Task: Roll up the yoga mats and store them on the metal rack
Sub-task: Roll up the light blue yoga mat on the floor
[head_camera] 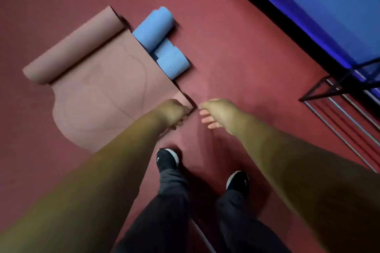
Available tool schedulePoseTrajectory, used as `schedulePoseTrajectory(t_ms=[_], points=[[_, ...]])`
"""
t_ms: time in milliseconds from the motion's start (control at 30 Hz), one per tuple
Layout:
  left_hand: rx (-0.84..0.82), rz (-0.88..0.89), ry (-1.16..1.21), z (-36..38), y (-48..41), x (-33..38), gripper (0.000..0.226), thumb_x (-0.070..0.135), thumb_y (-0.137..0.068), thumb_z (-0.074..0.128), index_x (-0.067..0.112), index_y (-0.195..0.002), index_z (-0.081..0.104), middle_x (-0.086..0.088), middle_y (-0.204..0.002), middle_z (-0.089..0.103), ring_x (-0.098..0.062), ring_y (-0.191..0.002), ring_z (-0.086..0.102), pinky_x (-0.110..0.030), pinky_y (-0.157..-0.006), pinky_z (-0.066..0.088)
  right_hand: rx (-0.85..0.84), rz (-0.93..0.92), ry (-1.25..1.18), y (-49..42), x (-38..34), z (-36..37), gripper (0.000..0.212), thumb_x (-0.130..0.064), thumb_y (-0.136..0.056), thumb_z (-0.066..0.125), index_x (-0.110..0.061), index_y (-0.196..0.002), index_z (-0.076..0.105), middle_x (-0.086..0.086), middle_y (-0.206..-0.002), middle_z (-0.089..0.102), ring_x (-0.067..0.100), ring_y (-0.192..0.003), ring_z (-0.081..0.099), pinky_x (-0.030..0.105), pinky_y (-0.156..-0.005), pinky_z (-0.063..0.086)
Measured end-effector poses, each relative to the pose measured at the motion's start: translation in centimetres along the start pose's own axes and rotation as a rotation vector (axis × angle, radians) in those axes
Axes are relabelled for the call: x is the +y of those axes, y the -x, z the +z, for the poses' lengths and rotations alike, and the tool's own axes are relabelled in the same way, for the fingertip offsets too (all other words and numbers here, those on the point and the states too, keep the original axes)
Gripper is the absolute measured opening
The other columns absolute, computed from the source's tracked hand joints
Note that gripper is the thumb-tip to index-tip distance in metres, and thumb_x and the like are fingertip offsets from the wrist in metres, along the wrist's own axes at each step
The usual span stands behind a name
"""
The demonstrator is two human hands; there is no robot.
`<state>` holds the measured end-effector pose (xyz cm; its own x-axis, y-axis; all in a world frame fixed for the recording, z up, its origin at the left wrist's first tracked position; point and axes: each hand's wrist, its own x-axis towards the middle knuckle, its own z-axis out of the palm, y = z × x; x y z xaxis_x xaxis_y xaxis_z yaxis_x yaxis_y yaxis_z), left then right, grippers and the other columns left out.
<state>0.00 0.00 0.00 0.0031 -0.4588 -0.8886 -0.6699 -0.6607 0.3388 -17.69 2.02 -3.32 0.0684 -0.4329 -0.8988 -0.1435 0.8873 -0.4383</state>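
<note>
A pink yoga mat (102, 88) lies half unrolled on the red floor, its far end still a roll at the upper left. My left hand (174, 113) grips the mat's near right corner, fingers curled around the edge. Just to the right, my right hand (213, 113) hovers above the floor with relaxed fingers and holds nothing. A blue yoga mat (162, 41), loosely rolled from both ends, lies right against the pink mat's far right side. The metal rack (345, 96), black-framed with silver bars, stands at the right edge.
My two feet in black shoes (167, 159) stand on the red floor (236, 47) just below the hands. A blue wall (329, 6) with a black skirting runs along the upper right, behind the rack.
</note>
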Motion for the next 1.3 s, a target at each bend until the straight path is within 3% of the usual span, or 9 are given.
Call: schedulePoseTrajectory(t_ms=[200, 300, 433, 567, 733, 900, 1033, 1233, 1300], points=[[0.123, -0.017, -0.106, -1.3, -13.2, -4.4, 0.016, 0.021, -0.096, 0.058, 0.006, -0.098, 0.065, -0.018, -0.104, 0.078, -0.041, -0.100, 0.077, -0.052, -0.093, 0.063, 0.070, -0.002, -0.028, -12.9, 0.8, 0.8, 0.018, -0.029, -0.110, 0.055, -0.020, -0.123, 0.061, 0.003, -0.111, 0.070, 0.019, -0.079, 0.068, 0.032, -0.066, 0.052], [0.158, 0.046, -0.270, -1.8, -18.2, -5.8, 0.032, 0.025, -0.095, 0.057, 0.001, -0.114, 0.067, -0.015, -0.110, 0.076, -0.039, -0.103, 0.075, -0.045, -0.087, 0.062, 0.091, -0.029, -0.009, -18.6, 1.4, 1.5, 0.024, -0.029, -0.108, 0.057, -0.020, -0.130, 0.060, 0.002, -0.111, 0.070, 0.018, -0.080, 0.068, 0.032, -0.067, 0.052], [0.253, 0.200, -0.663, -3.6, -24.9, -7.0, 0.042, 0.029, -0.101, 0.060, 0.006, -0.136, 0.057, -0.015, -0.137, 0.060, -0.038, -0.123, 0.059, -0.040, -0.096, 0.049, 0.124, -0.074, 0.045, -25.9, 1.8, 2.8, 0.012, -0.030, -0.105, 0.060, -0.022, -0.114, 0.062, 0.001, -0.104, 0.069, 0.019, -0.082, 0.065, 0.031, -0.069, 0.050], [0.366, 0.314, -0.752, -5.3, -29.0, -6.4, 0.049, 0.023, -0.098, 0.061, 0.008, -0.141, 0.044, -0.018, -0.139, 0.043, -0.044, -0.116, 0.059, -0.050, -0.095, 0.050, 0.169, -0.143, 0.040, -30.7, 0.5, 3.4, 0.008, -0.031, -0.103, 0.063, -0.025, -0.110, 0.062, 0.002, -0.101, 0.067, 0.018, -0.075, 0.062, 0.029, -0.065, 0.047], [0.495, 0.359, -0.719, -5.3, -31.1, -5.6, 0.058, 0.024, -0.091, 0.073, 0.009, -0.135, 0.040, -0.013, -0.140, 0.038, -0.040, -0.117, 0.052, -0.049, -0.086, 0.046, 0.234, -0.216, -0.014, -34.7, -2.6, 4.7, 0.072, -0.044, -0.098, 0.072, -0.039, -0.160, 0.036, 0.000, -0.119, 0.066, 0.020, -0.086, 0.069, 0.030, -0.064, 0.052], [0.547, 0.249, -0.870, -5.5, -32.7, -6.5, 0.086, 0.050, -0.073, 0.085, 0.024, -0.138, 0.036, 0.005, -0.147, 0.035, -0.035, -0.118, 0.054, -0.047, -0.081, 0.051, 0.227, -0.261, -0.061, -37.6, -4.8, 6.8, 0.097, -0.064, -0.089, 0.074, -0.049, -0.167, 0.018, -0.011, -0.134, 0.051, 0.022, -0.103, 0.067, 0.037, -0.083, 0.058], [0.566, 0.316, -0.912, -6.9, -34.0, -7.0, 0.087, 0.052, -0.075, 0.083, 0.027, -0.143, 0.035, 0.009, -0.155, 0.034, -0.034, -0.118, 0.053, -0.050, -0.089, 0.055, 0.231, -0.230, -0.100, -39.3, -5.9, 7.7, 0.110, -0.079, -0.067, 0.077, -0.059, -0.160, 0.022, -0.012, -0.139, 0.052, 0.027, -0.112, 0.062, 0.051, -0.087, 0.060], [0.568, 0.388, -1.075, -7.9, -34.0, -7.2, 0.074, 0.043, -0.093, 0.073, 0.020, -0.153, 0.037, 0.000, -0.155, 0.034, -0.035, -0.125, 0.050, -0.046, -0.090, 0.052, 0.173, -0.213, -0.251, -41.9, -6.8, 7.9, 0.080, -0.053, -0.088, 0.084, -0.033, -0.149, 0.037, 0.005, -0.148, 0.051, 0.049, -0.126, 0.058, 0.066, -0.094, 0.055], [0.559, 0.412, -1.076, -8.3, -34.1, -7.6, 0.063, 0.039, -0.099, 0.063, 0.021, -0.153, 0.038, 0.002, -0.157, 0.032, -0.035, -0.123, 0.049, -0.047, -0.089, 0.051, 0.179, -0.229, -0.345, -43.1, -7.0, 7.3, 0.064, -0.041, -0.094, 0.083, -0.021, -0.141, 0.045, 0.009, -0.145, 0.059, 0.045, -0.121, 0.066, 0.065, -0.087, 0.061]])
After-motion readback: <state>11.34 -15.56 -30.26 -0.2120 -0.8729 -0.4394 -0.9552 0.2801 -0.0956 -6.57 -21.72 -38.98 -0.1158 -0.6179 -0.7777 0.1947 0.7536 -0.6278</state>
